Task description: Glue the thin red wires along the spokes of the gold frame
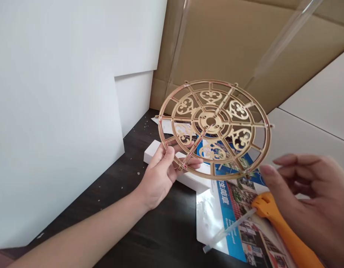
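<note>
A gold openwork wheel (210, 121), with spokes, scroll-shaped cut-outs and a round hole at its hub, is held up tilted above the table. My left hand (162, 173) grips its near-left rim, thumb on top and fingers underneath. Off the wheel's right edge is my right hand (314, 190), with thumb and forefinger apart and nothing visible between them. Below that hand an orange glue gun (283, 230) lies on a printed leaflet (230, 223). A translucent glue stick (230, 229) sticks out of the gun. Part of the gun is hidden by my right hand.
A long white box (193, 180) lies on the dark table (127, 223) beneath the wheel. White panels (77, 93) stand at the left, and a cardboard sheet (216, 41) with clear tape rises behind. Small white scraps are scattered on the tabletop.
</note>
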Demonstrator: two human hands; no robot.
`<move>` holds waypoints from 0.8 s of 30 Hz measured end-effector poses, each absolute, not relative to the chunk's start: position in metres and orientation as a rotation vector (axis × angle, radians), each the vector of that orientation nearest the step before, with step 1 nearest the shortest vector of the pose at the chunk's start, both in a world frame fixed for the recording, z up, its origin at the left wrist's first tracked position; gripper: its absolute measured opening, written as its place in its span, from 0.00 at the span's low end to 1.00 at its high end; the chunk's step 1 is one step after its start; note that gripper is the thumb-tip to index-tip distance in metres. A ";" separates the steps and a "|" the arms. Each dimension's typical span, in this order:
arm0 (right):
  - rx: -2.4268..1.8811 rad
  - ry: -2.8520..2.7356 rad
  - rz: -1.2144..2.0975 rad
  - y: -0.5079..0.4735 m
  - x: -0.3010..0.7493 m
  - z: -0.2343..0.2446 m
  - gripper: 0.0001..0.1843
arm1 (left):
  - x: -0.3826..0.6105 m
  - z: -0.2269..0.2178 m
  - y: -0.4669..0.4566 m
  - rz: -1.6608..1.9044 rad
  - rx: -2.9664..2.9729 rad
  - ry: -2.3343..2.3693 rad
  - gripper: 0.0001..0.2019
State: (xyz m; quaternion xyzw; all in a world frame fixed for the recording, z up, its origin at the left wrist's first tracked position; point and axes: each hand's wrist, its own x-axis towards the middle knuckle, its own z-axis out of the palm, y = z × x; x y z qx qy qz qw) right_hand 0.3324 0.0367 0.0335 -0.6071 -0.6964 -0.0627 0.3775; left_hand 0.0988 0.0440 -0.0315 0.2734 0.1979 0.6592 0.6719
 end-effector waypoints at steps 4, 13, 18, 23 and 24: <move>-1.476 -1.391 0.769 0.033 0.321 -0.005 0.28 | 0.103 -0.032 0.039 1.431 0.575 0.385 0.11; -0.979 -1.412 1.427 0.048 0.295 -0.037 0.17 | 0.116 -0.046 0.030 1.208 0.686 0.393 0.17; -0.850 -1.375 1.618 0.045 0.290 -0.053 0.23 | 0.118 -0.063 0.026 1.174 0.752 0.491 0.18; -0.836 -1.330 1.690 0.040 0.295 -0.057 0.21 | 0.115 -0.061 0.027 1.061 0.829 0.480 0.12; -0.847 -1.324 1.675 0.040 0.297 -0.056 0.20 | 0.115 -0.059 0.027 1.042 0.831 0.475 0.11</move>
